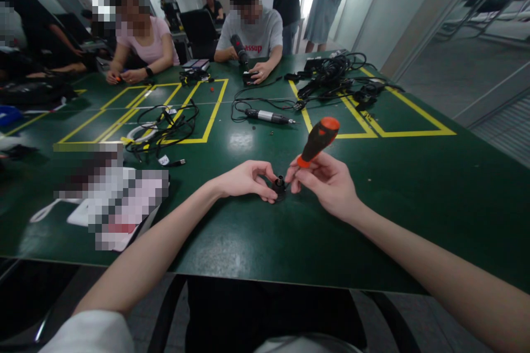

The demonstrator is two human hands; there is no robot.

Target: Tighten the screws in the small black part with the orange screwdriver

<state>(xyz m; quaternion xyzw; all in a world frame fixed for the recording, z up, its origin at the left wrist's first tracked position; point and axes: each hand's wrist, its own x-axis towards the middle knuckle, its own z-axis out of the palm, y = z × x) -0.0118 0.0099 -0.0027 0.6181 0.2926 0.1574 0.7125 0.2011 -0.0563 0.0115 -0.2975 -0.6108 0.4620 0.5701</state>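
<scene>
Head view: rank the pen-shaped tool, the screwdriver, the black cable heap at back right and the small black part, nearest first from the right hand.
1. Screwdriver: held in the right hand.
2. Small black part: just left, at the left hand.
3. Pen-shaped tool: ahead and to the left.
4. Black cable heap: toward the far edge.

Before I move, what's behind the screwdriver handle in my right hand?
Around the screwdriver handle, the green table shows, and yellow tape runs up to both its sides. The tabletop directly behind is covered, so whether the tape lines meet there can't be seen.
</scene>
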